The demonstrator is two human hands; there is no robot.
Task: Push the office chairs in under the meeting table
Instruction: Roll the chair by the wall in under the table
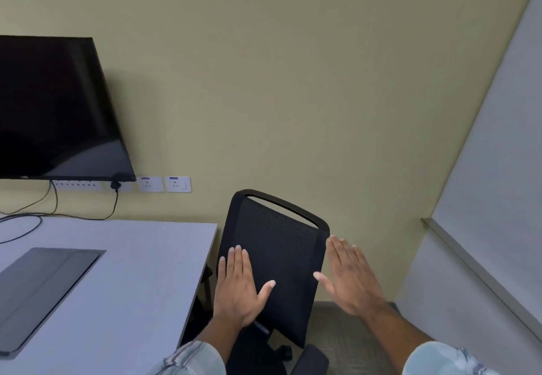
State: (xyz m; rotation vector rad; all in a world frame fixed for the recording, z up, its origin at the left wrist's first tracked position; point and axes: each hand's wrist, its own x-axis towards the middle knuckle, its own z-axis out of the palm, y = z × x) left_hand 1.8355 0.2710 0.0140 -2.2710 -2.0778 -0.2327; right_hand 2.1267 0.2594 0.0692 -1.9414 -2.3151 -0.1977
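Black mesh-back office chair [275,260] sits low centre, at about 6 o'clock, its backrest facing the camera and tilted, top handle bar toward 12 o'clock. It stands just beside the right end of the meeting table [140,257], which fills the 8 o'clock area; the chair's seat is not visible, so how far it is under the table cannot be told. Left hand [239,289] is flat and spread on the left part of the backrest, fingers pointing to 12 o'clock, thumb splayed toward 2 o'clock, palm seeming to touch the mesh. Right hand [349,278] is flat and open too, fingers together, thumb out toward 9 o'clock, at the right edge of the backrest; contact cannot be told. Both wrists show light patterned sleeves [190,357]. Dark flat cover panel [47,292] lies in the tabletop at 8 o'clock. Dark wall screen [55,107] hangs at 10 o'clock, wall sockets [164,184] just below its right corner, black cables [85,213] dropping to the table. Whiteboard [498,151] at 3 o'clock. Grey carpet [346,333] at 5 o'clock.
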